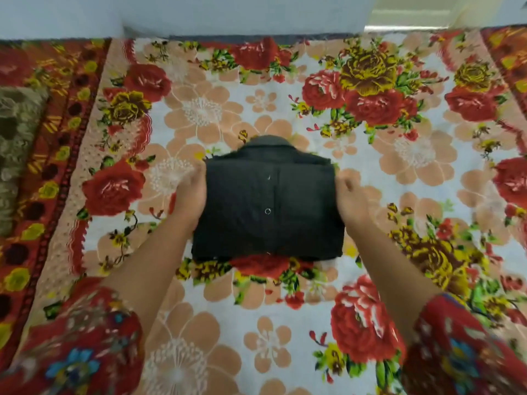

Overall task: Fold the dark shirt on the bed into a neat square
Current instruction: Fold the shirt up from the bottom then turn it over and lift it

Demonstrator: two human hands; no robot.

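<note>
While the dark shirt [268,206] already lies as a compact, nearly square bundle on the flowered bed cover [285,323], both hands flank it at its upper corners. The left hand [190,192] presses against the bundle's left edge, and its fingers [196,173] curl in at the top corner; whether they pinch cloth or only push against it cannot be told, because motion blur hides the tips. The right hand [351,201] sits against the opposite edge with its fingers [343,182] bent into a loose fist, touching the fabric, and again a true pinch cannot be confirmed.

Between the 2 sets of fingers the shirt shows its button placket, with 1 button [267,211] visible just below their level. Beyond the fingers, away from the person, the collar [269,142] pokes out past the folded body. Below the fingers, toward the person, the near edge looks thick and slightly bowed, with stacked layers.

Judging by this, the main folds seem done: sleeves are tucked out of sight and the length is doubled up. What appears left is tidying, namely squaring the sides, flattening the bulging near edge and perhaps settling the collar so the outline reads as a neat square.
</note>
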